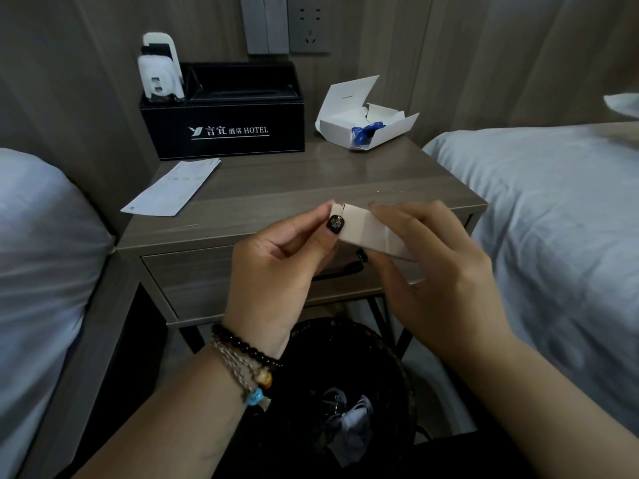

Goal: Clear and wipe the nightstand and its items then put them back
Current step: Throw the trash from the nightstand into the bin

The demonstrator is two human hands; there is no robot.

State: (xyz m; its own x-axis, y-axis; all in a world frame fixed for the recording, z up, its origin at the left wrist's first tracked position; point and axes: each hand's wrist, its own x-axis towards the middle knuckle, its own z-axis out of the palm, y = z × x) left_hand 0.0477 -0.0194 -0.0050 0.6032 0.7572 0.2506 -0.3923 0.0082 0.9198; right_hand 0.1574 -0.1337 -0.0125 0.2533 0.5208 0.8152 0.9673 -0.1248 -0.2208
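Observation:
Both hands hold a small pale cardboard box (371,231) in front of the nightstand's (276,188) front edge, above a bin. My left hand (276,267) pinches its left end between thumb and fingers. Around its right part my right hand (435,267) is curled. On the wooden top stand a black hotel organiser box (228,129) at the back left, an open white carton (363,119) with blue items inside at the back right, and a white paper slip (173,188) at the left.
White chargers (159,70) stick out of the organiser. A dark bin (345,392) with crumpled waste sits on the floor under my hands. Beds with white bedding flank the nightstand on the left (41,271) and right (553,219). Wall switches and a socket (287,25) are behind.

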